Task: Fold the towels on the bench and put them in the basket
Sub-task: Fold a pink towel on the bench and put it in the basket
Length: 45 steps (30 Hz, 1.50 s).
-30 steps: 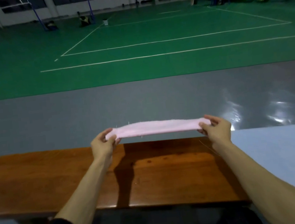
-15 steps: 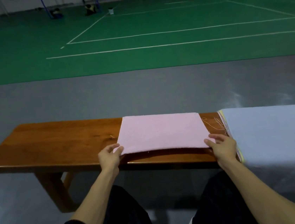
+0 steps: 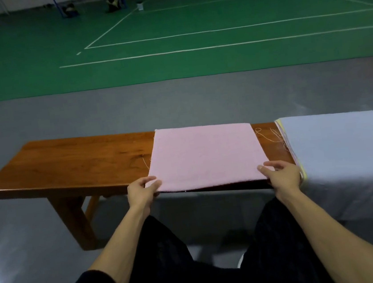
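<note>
A pink towel (image 3: 204, 155) lies flat across the brown wooden bench (image 3: 79, 167), its near edge lifted a little above the bench's front edge. My left hand (image 3: 141, 190) pinches the towel's near left corner. My right hand (image 3: 282, 174) pinches its near right corner. On the bench's right end sits a stack of towels (image 3: 344, 146), pale blue on top with pink and yellow edges showing at its left side. No basket is in view.
The left part of the bench top is bare wood. Loose threads lie between the pink towel and the stack. Grey floor runs beyond the bench, then a green court with white lines. My dark-trousered legs are below the bench's front edge.
One second ago both hands held the pink towel stretched in the air above the bench. It now lies spread on the bench, and my hands have drawn back to its near corners.
</note>
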Available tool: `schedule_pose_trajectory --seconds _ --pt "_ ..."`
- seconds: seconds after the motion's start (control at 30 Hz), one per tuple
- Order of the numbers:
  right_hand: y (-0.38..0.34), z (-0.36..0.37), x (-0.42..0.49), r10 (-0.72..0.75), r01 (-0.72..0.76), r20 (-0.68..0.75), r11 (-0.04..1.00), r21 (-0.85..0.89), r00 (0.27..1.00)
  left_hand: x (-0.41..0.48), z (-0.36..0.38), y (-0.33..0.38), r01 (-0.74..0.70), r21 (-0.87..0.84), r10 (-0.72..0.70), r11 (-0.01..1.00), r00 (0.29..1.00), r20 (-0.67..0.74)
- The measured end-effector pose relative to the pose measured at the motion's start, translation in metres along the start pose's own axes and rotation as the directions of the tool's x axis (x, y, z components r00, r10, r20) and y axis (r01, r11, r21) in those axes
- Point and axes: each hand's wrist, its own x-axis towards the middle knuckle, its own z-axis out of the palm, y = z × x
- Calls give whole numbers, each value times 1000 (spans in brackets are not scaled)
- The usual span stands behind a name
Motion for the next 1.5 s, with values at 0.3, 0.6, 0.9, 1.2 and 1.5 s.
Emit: schedule_pose_trajectory --seconds 0.3,0.6,0.9,1.2,1.5 --pt "27 -14 -20 -60 62 81 998 -12 995 -10 -12 -28 -8 2 7 1000 998 65" --pt "35 -15 -24 -49 49 53 999 7 997 -7 -17 -33 -79 52 77 995 996 51" --pt "35 -16 -30 -51 69 89 975 -212 995 -4 -27 -45 -112 223 69 968 979 191" --pt "3 -14 -6 -232 203 32 769 -606 972 26 -18 5 -272 468 270 841 960 73" --pt "-44 20 45 -235 328 230 712 -621 945 76 36 43 -379 567 335 731 924 186"
